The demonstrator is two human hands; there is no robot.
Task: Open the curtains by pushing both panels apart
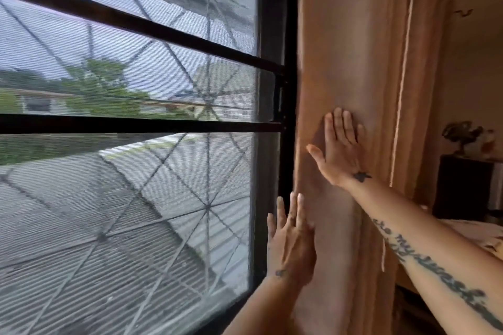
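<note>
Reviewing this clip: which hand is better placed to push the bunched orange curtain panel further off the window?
Probably the left hand: it lies flat at the orange curtain panel's window-side edge, beside the black window frame. The right hand rests higher, palm flat on the folds, further from that edge.

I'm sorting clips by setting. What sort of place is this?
Likely a room in a home: an orange curtain beside a screened, barred window facing a street with houses, and a dark cabinet carrying an ornament.
</note>
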